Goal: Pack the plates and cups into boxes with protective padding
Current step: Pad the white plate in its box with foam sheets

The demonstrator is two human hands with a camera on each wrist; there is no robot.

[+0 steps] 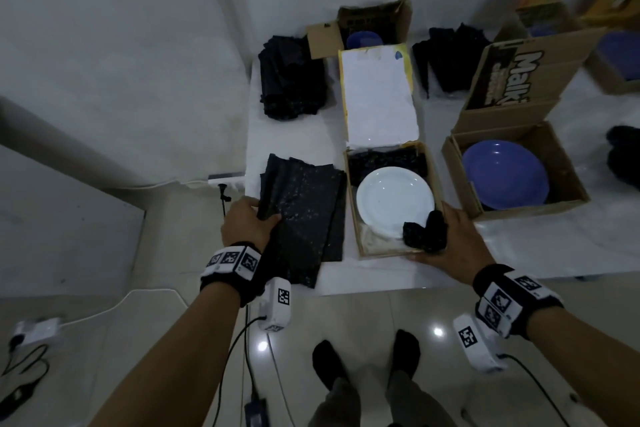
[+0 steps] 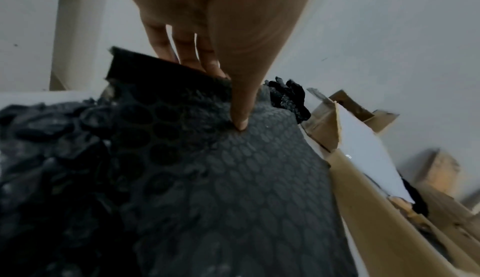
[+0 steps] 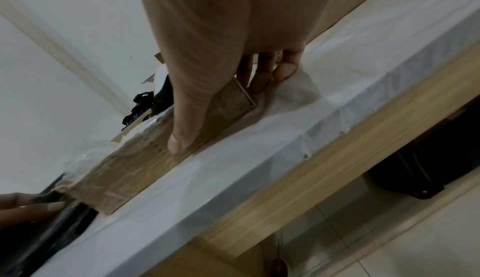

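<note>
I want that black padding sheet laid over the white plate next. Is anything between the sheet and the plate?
Nothing visible blocks it. The left hand grips the padding sheet beside the open box, whose lid is folded back, leaving the white plate exposed.

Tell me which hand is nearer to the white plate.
Right. The right hand grips the corner of the box holding the white plate; the left hand pinches padding beside the box.

White-covered tabletop carries: open brown cardboard box with white lid flap, second open cardboard box at its right, flat black bubble-wrap sheets left, folded black padding piles behind.
</note>
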